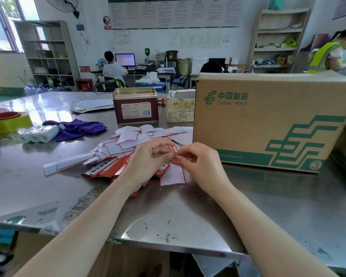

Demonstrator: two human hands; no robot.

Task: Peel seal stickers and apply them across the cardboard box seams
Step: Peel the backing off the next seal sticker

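Hands: left hand (148, 156) and right hand (200, 159) fingers pinch a small red-and-white paper seal sticker (175, 151) | brown corrugated cardboard box (268, 120), printed "CHINA POST", just right | scuffed steel surface (188, 212)

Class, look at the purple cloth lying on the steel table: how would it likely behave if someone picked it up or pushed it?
The purple cloth lies crumpled in soft folds, so it would probably droop limply when lifted. It looks thin, so likely light. Pushed across the smooth steel table, it would probably bunch up rather than slide as one piece, and it cannot roll.
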